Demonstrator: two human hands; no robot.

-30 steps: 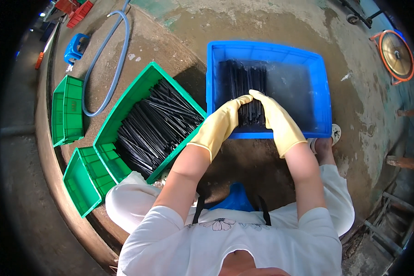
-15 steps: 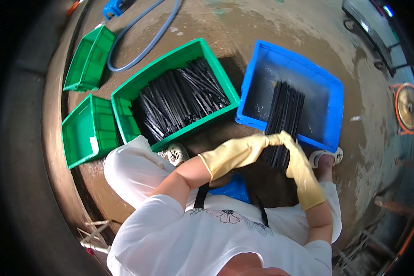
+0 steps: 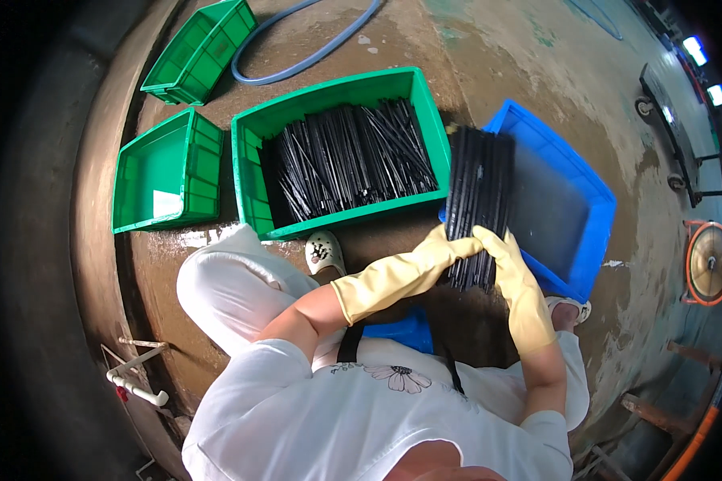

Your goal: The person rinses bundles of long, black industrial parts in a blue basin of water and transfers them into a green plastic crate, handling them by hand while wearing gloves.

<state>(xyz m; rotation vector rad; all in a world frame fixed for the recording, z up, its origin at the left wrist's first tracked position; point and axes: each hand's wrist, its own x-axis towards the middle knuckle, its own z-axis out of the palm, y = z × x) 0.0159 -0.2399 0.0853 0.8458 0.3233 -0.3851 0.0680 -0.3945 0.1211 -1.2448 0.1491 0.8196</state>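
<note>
1. Your left hand [image 3: 447,247], yellow rubber glove: fingers clamped on the left side of the bundle of black sticks [image 3: 481,180], reaching across its face near the lower end.
2. Your right hand [image 3: 501,250], same glove: fingers clamped on the bundle's right side, tips near the left ones. What's under the bundle is hidden, can't tell the grip there.
3. Bundle: sticks roughly parallel, long way pointing away from you. Upper part overlaps the left portion of the blue bin [image 3: 592,232] in view; lower ends stick out past your gloves toward you. Height over the bin, can't tell.
4. Blue bin: cloudy liquid [image 3: 547,208] inside, standing tilted to your right.
5. Large green bin [image 3: 254,184], left of the bundle: loose black sticks [image 3: 345,156] piled inside, mostly lengthwise away from you, some crossing at the right.
6. Two smaller green bins farther left: nearer one [image 3: 204,172], farther one [image 3: 197,50]. Hose [image 3: 321,58] curves on the floor [image 3: 401,48] beside the farther one.
7. Orange-rimmed fan [image 3: 709,263] and wheeled cart [image 3: 672,124], far right.
</note>
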